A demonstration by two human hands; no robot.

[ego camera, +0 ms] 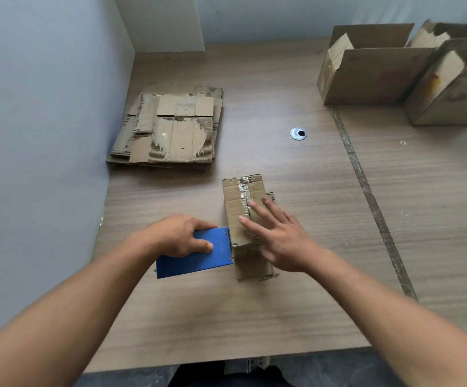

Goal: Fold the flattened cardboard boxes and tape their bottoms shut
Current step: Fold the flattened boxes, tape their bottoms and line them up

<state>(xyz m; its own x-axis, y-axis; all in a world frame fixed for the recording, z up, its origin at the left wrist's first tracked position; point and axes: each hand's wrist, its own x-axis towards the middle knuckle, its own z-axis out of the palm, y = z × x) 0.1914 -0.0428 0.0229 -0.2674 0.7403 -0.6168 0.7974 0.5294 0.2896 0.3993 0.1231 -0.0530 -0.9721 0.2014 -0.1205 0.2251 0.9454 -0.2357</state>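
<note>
One taped box (pixel 238 208), one blue dispenser (pixel 198 258)

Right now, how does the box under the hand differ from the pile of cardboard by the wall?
The box is folded up and taped along its seam; the pile lies flat and unfolded. The box is a single piece with the right hand pressing on it; the pile is several sheets, untouched. The box sits near the person; the pile lies farther back, by the wall. Both are worn brown cardboard.
</note>
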